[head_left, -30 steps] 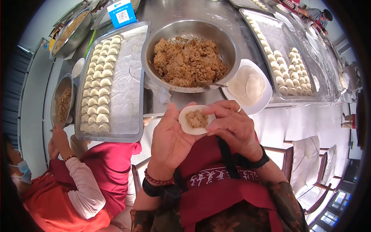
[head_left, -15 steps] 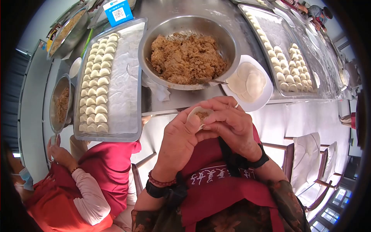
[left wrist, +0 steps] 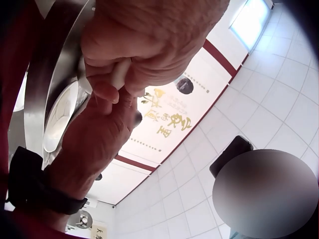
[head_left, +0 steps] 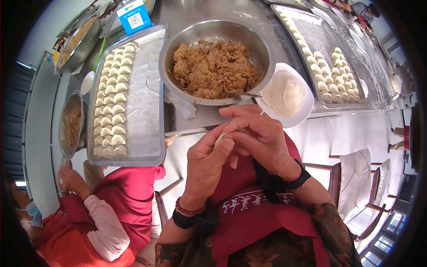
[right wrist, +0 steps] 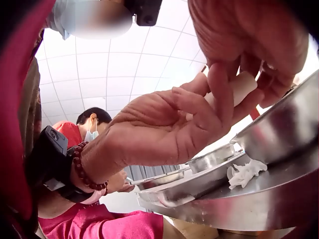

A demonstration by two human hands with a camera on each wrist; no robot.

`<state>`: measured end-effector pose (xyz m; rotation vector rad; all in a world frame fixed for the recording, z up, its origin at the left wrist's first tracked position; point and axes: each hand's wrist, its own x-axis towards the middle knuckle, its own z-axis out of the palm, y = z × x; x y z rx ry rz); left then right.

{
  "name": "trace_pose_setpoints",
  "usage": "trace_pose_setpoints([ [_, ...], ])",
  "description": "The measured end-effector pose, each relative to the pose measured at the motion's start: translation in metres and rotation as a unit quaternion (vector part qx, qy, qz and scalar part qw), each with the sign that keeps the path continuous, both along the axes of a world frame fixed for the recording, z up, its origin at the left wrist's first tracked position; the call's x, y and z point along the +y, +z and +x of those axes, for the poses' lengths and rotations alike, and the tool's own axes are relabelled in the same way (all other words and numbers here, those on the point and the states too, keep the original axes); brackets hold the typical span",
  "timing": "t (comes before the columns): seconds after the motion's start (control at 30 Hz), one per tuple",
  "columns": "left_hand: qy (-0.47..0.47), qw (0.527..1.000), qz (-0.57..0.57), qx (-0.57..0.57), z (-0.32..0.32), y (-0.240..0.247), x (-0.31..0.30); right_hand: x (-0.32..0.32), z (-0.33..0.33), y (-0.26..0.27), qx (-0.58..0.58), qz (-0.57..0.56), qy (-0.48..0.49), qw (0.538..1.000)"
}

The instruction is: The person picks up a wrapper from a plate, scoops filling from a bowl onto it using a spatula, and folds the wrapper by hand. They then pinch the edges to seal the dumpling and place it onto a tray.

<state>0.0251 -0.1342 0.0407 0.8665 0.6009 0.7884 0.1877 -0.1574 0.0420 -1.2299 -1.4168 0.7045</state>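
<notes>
A folded dumpling (right wrist: 244, 87), pale and mostly covered by fingers, is held between both hands over the apron front. My left hand (head_left: 207, 160), with a beaded bracelet, pinches one side of it between thumb and fingers. My right hand (head_left: 264, 142) pinches the edge with thumb and index finger, its other fingers stretched beyond. In the left wrist view a strip of white dough shows between the fingers. Just beyond the hands stands a steel bowl (head_left: 266, 58) of brown filling (head_left: 213, 69), with a spoon handle (head_left: 249, 94) over its rim. A white plate (head_left: 307, 109) carries round wrappers (head_left: 289, 91).
On the left, a metal tray (head_left: 144, 107) bears rows of dumplings (head_left: 113, 102); another tray (head_left: 313, 33) with dumplings is at the right. Crumpled white tissue (right wrist: 244, 173) lies by the bowl. A seated person (head_left: 102, 222) is at my left beside a smaller bowl (head_left: 64, 138). Chairs (head_left: 356, 173) stand right.
The wrapper was open with filling showing; it has been folded over, and the filling is now out of sight. Both hands have closed in around it.
</notes>
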Motion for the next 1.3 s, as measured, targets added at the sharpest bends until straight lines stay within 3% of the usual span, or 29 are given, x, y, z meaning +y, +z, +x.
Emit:
trace_pose_setpoints([
  [0.1, 0.054, 0.998, -0.011, 0.008, 0.003, 0.011, -0.002, -0.003, -0.005, 0.004, 0.120, -0.041, -0.010, 0.992],
  [0.23, 0.060, 0.996, 0.019, -0.066, -0.003, 0.004, 0.005, -0.013, -0.012, 0.009, 0.307, -0.133, -0.018, 0.942],
  [0.33, 0.077, 0.993, 0.030, -0.082, -0.001, 0.002, 0.002, -0.014, -0.007, 0.004, 0.393, -0.203, 0.064, 0.895],
  [0.43, 0.083, 0.992, 0.048, -0.082, 0.000, 0.001, 0.000, -0.014, -0.011, -0.002, 0.490, -0.185, 0.101, 0.846],
  [0.53, 0.086, 0.992, 0.066, -0.067, 0.000, 0.001, -0.002, -0.015, -0.014, -0.001, 0.513, -0.189, 0.098, 0.831],
  [0.73, 0.081, 0.994, 0.067, -0.034, 0.001, -0.005, -0.006, -0.015, -0.015, -0.007, 0.500, -0.165, 0.086, 0.846],
  [0.83, 0.088, 0.993, 0.075, -0.028, 0.003, -0.007, -0.008, -0.015, -0.018, -0.008, 0.448, -0.127, 0.058, 0.883],
  [1.03, 0.095, 0.992, 0.076, -0.035, 0.004, -0.008, -0.009, -0.012, -0.016, 0.007, 0.475, -0.146, 0.059, 0.866],
  [1.13, 0.099, 0.991, 0.090, -0.020, 0.006, -0.007, -0.009, -0.012, -0.010, -0.006, 0.448, -0.137, 0.101, 0.878],
  [1.3, 0.056, 0.996, 0.065, 0.013, -0.003, -0.009, -0.008, -0.011, -0.010, -0.010, 0.392, -0.105, 0.059, 0.912],
])
